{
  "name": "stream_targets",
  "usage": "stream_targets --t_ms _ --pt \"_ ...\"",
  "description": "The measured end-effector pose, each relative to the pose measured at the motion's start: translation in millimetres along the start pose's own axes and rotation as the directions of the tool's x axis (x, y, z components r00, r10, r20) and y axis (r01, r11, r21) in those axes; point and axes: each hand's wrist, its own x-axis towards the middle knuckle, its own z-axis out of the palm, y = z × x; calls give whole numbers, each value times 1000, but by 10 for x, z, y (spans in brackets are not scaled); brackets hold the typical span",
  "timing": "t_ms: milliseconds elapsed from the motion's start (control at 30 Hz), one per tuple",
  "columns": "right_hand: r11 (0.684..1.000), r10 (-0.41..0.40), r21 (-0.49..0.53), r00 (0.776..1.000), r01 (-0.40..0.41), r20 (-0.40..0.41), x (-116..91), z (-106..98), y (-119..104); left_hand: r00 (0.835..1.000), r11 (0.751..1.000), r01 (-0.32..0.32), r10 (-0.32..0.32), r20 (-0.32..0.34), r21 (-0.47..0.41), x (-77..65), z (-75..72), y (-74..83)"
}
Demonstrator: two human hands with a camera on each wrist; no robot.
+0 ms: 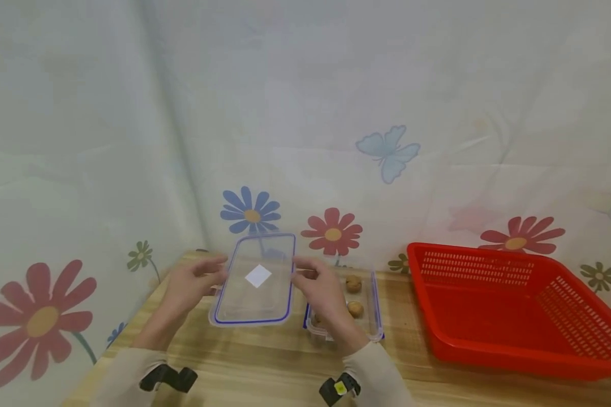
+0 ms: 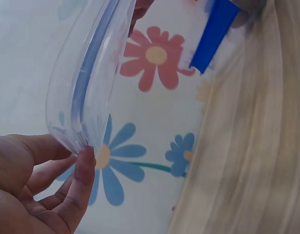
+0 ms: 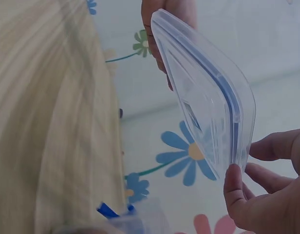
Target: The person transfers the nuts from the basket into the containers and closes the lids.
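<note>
A clear plastic lid (image 1: 254,305) with a blue sealing strip is held up, tilted, above the table. My left hand (image 1: 185,285) pinches its left edge between thumb and fingers; in the left wrist view the fingertips meet at the lid's corner. On the opposite edge my right hand (image 1: 323,288) pinches it too, as the right wrist view shows. A pale diamond-shaped patch (image 1: 258,276) sits mid-lid. Behind my right forearm stands a clear container (image 1: 375,308) with blue clips, partly hidden. Several round brown walnuts (image 1: 355,309) lie inside it.
A large red plastic basket (image 1: 489,349) with slotted walls stands on the right of the wooden table (image 1: 265,367). A flower-printed cloth (image 1: 305,113) hangs behind the table and along its left side. Dark straps (image 1: 168,377) circle both wrists.
</note>
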Motion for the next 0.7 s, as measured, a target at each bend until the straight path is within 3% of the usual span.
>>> stream_targets --t_ms 233,333,700 --pt "999 -39 -2 998 39 -45 6 -306 -44 1000 996 -20 20 -4 -82 18 250 235" --pt "999 -21 -26 997 19 -79 2 -433 -36 999 994 -35 36 2 -99 36 379 301" --pt "995 65 -69 988 -75 -138 -6 -789 47 998 982 -35 43 40 -186 76 802 354"
